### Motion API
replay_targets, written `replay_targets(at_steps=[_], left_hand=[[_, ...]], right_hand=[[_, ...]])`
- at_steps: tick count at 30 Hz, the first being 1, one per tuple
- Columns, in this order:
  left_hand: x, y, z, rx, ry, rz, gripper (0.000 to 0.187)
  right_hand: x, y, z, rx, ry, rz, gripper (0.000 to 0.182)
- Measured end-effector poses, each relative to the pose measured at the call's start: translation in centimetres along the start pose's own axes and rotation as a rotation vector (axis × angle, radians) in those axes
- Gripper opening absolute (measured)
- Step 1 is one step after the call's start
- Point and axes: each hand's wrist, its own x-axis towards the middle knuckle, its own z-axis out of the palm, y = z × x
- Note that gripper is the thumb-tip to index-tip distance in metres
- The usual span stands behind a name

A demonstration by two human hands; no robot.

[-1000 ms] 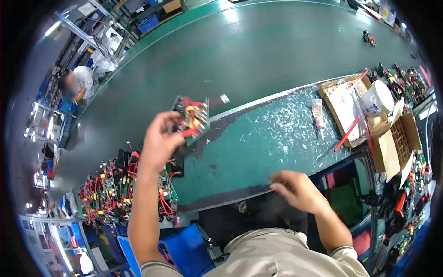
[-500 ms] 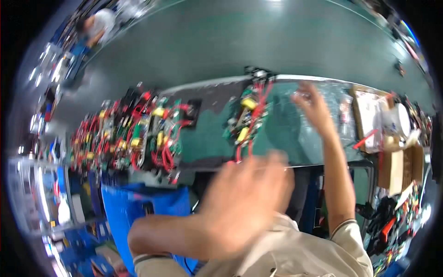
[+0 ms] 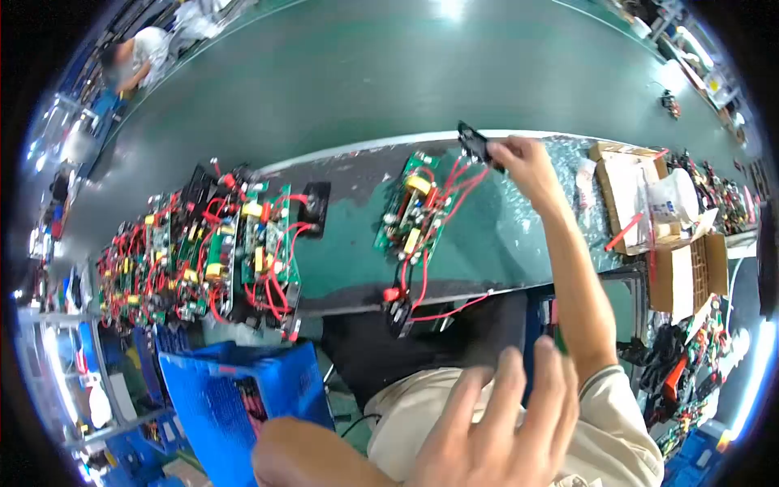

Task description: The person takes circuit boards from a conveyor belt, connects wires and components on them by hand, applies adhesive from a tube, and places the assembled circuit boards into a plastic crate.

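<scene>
A green circuit board [image 3: 415,207] with yellow and red components lies on the green mat of the bench. Red wires run from its far end to a black plastic panel [image 3: 472,143], which my right hand [image 3: 526,169] pinches by its right end, raised above the bench's far edge. At the board's near end, red wires reach a dark connector part [image 3: 398,312] at the front edge. My left hand [image 3: 499,430] is close to the camera over my lap, holding nothing, its fingers spread and slightly blurred.
Several similar boards [image 3: 203,252] crowd the bench's left side. A blue crate [image 3: 243,390] stands below them. To the right are cardboard boxes [image 3: 677,276], a red stick-like piece [image 3: 623,231] and more wired parts. Another person [image 3: 146,57] sits at the far left.
My right hand has moved left and taken hold of the black panel, which is now lifted and tilted. My left hand has moved down and right, away from the bench edge.
</scene>
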Motion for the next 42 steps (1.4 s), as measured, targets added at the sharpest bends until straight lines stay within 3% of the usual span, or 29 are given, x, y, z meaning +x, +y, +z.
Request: replay_targets(at_steps=[2, 3, 5, 7, 10, 12, 14, 17, 18, 20, 22, 23, 25, 29, 33, 36, 38, 42], left_hand=[[-0.3, -1.4, -0.5, -0.115, -0.163, 0.005, 0.036], [0.1, -3.1, -1.0, -0.22, -0.379, 0.057, 0.045], [0.3, -6.3, 3.4, 0.016, -0.503, -0.192, 0.076], [-0.9, -11.0, 9.0, 0.107, -0.399, -0.371, 0.106], [-1.7, -15.1, 11.7, -0.012, -0.396, -0.431, 0.113], [-1.6, -16.3, 10.8, -0.016, -0.522, -0.347, 0.11], [-1.2, -16.8, 9.8, -0.047, -0.6, -0.315, 0.105], [-1.3, -14.5, 7.8, 0.26, -0.5, -0.245, 0.1], [-1.4, -13.6, 7.2, 0.192, -0.415, -0.244, 0.093], [-2.4, -10.8, 6.3, -0.293, -0.24, -0.376, 0.062], [-4.5, -8.9, 6.2, -1.01, -0.46, -0.479, 0.049], [-5.4, -8.0, 6.7, -1.145, -0.528, -0.295, 0.049], [-6.5, -5.5, 6.8, -1.271, -0.907, -0.362, 0.049], [-10.5, -3.6, 9.1, -1.358, -0.942, -0.156, 0.051], [-10.8, -4.2, 9.8, -1.434, -1.014, -0.122, 0.053], [-6.5, -6.9, 8.6, -1.173, -0.928, -0.116, 0.046], [-3.4, -8.8, 8.7, -0.949, -0.652, -0.176, 0.032], [2.0, -11.5, 10.5, -0.472, -0.17, -0.27, 0.036]], right_hand=[[-5.2, -0.3, -1.1, -0.008, 0.075, 0.047, 0.035], [-7.8, -0.6, -1.3, -0.018, 0.084, 0.118, 0.035], [-12.5, 0.5, -0.9, 0.076, 0.077, 0.227, 0.034], [-15.8, 2.0, -0.8, 0.179, 0.07, 0.35, 0.032], [-19.1, 1.2, -1.6, 0.309, 0.103, 0.396, 0.028], [-20.2, 1.8, -2.6, 0.376, 0.108, 0.385, 0.025], [-20.3, 2.4, -4.1, 0.237, 0.026, 0.398, 0.027], [-19.2, 1.2, -5.7, -0.009, -0.083, 0.289, 0.037], [-18.8, 1.2, -5.8, -0.051, -0.057, 0.203, 0.038], [-17.1, 0.1, -6.4, -0.174, -0.001, 0.095, 0.038], [-14.8, -1.3, -6.1, -0.221, 0.045, -0.043, 0.034], [-13.8, -1.8, -5.7, -0.251, 0.058, -0.136, 0.033], [-11.9, -3.3, -4.6, -0.336, -0.087, -0.226, 0.03], [-8.6, -2.7, -1.6, -0.53, -0.292, -0.581, 0.026], [-7.4, -1.0, 0.9, -0.604, -0.362, -0.662, 0.022], [-6.9, -0.4, 0.9, -0.577, -0.349, -0.62, 0.018], [-6.9, -0.2, 0.3, -0.48, -0.355, -0.478, 0.017], [-7.3, 0.9, 0.0, -0.072, -0.267, -0.382, 0.018]])
